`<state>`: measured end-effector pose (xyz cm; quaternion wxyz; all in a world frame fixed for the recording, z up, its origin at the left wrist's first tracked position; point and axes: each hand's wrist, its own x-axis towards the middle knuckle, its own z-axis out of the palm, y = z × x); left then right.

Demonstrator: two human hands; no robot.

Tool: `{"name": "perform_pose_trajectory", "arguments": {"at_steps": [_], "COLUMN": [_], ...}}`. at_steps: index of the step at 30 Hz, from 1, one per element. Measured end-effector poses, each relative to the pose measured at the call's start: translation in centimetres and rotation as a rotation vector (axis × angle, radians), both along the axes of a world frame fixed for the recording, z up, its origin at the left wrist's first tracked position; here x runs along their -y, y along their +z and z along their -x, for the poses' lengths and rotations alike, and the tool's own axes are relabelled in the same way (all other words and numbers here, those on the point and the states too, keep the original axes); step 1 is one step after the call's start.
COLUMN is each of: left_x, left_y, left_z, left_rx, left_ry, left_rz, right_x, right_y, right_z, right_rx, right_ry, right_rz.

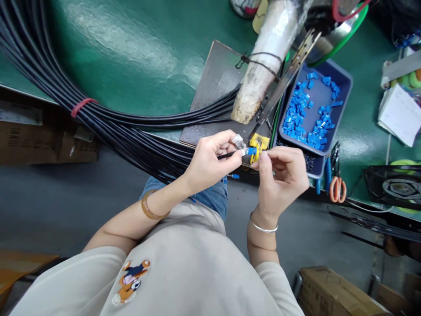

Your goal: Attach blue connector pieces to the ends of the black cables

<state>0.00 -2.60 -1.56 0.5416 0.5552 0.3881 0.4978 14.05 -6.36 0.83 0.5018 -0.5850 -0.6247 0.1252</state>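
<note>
My left hand [212, 153] is closed on a black cable [226, 155], pinching it close to its end. A small blue connector [251, 150] sits at that end, pointing right. A whitish translucent wrap [238, 141] covers a fingertip of this hand. My right hand [283, 169] is closed just right of the connector, thumb and forefinger pinched together; what lies between them is too small to make out. A yellow fixture [258, 141] is right behind the connector, at the table edge. Above it, a thin metal arm [286, 79] slants down toward the fixture.
A thick bundle of black cables [112, 115], tied with a red band [83, 105], crosses the green table [131, 48]. A wrapped whitish tube [259, 74] hangs over a dark board [217, 83]. Right of it stand a bin [345, 81] of blue connectors and orange-handled scissors [337, 189].
</note>
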Motion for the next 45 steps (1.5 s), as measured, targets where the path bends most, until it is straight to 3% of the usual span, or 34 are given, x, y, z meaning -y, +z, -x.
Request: {"name": "perform_pose_trajectory", "arguments": {"at_steps": [8, 11, 14, 17, 24, 45], "left_x": [0.5, 0.6, 0.3, 0.0, -0.3, -1.1], "left_y": [-0.2, 0.2, 0.6, 0.6, 0.2, 0.0], "left_z": [0.5, 0.7, 0.7, 0.6, 0.2, -0.5], "left_rx": [-0.052, 0.003, 0.1, 0.159, 0.158, 0.078], "left_ry": [-0.037, -0.098, -0.084, -0.068, -0.048, 0.07], "left_rz": [-0.114, -0.05, 0.036, 0.082, 0.076, 0.045], "right_x": [0.3, 0.3, 0.5, 0.6, 0.4, -0.7], "right_y": [0.5, 0.6, 0.8, 0.8, -0.2, -0.3], "right_z": [0.1, -0.4, -0.9, -0.8, 0.3, -0.2], "right_rx": [0.149, 0.036, -0.192, -0.192, -0.096, -0.1], "right_ry": [0.125, 0.24, 0.13, -0.069, 0.113, 0.105], "right_rz": [0.117, 0.229, 0.155, 0.019, 0.111, 0.144]}}
